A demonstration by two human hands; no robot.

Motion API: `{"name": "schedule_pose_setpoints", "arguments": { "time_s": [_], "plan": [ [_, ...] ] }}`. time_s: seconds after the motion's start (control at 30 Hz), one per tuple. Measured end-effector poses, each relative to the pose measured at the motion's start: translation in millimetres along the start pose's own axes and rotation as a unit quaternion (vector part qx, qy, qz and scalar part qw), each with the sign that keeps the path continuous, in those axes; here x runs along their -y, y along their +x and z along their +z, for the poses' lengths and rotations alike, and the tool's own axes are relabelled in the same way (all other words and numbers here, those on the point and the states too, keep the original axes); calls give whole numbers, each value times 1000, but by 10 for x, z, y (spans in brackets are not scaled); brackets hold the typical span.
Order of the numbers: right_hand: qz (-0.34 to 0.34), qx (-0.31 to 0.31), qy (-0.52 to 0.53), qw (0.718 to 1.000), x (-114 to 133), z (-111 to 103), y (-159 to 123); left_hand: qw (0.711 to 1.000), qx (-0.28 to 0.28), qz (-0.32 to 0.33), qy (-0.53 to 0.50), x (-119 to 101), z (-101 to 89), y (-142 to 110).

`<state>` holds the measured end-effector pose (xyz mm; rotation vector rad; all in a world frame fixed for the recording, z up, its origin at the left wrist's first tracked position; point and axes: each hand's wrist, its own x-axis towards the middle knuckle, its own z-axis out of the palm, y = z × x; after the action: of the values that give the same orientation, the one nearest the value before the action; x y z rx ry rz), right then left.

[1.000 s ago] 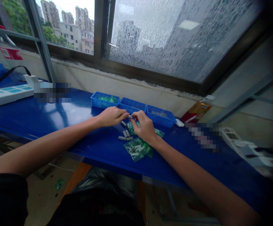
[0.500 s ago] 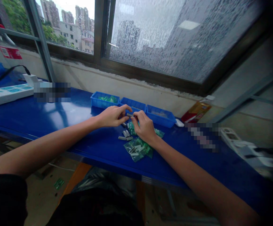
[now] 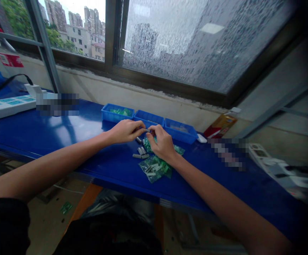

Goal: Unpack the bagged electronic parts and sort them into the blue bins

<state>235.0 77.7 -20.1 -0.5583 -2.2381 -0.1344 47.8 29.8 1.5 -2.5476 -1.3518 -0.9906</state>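
A small grey metal cylinder [image 3: 148, 130] spans the gap between my two hands, just above the blue table. The thumb and forefinger of my left hand [image 3: 129, 131] pinch its left end. My right hand [image 3: 162, 142] pinches the other end, its fingers partly covering the piece. Below them lie several loose metal cylinders [image 3: 141, 152]. A clear green-tinted bag [image 3: 154, 168] with pale, slim pieces inside rests nearer the front edge. More green bags [image 3: 179, 150] sit under and beside my right wrist.
Three blue bins line the wall: the left bin [image 3: 108, 114] holds green bags, beside a middle bin [image 3: 143, 115] and a right bin [image 3: 186, 136]. A white power strip [image 3: 10, 104] is at left. A carton [image 3: 220, 126] and a white object [image 3: 202, 138] stand at right.
My left thumb and forefinger have closed onto the left end of the metal cylinder. My right hand stays nearly where it was, still gripping the piece.
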Motion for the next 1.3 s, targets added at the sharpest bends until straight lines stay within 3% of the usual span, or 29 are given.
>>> {"name": "schedule_pose_setpoints", "arguments": {
  "time_s": [0.4,0.63,0.8,1.0,1.3],
  "plan": [
    [-31,16,-7,999,-14,14,-4,998,29,11,52,38,0,22],
    [-24,18,-21,999,-13,17,10,999,-3,21,-30,-4,-14,-4],
    [-22,14,-15,1000,-24,17,18,999,-16,44,-15,5,1,-12],
    [-3,5,7,1000,-17,22,-2,999,-23,24,0,19,12,3],
    [-15,6,4,1000,-17,18,-9,999,20,11,40,28,9,11]
  ]
}}
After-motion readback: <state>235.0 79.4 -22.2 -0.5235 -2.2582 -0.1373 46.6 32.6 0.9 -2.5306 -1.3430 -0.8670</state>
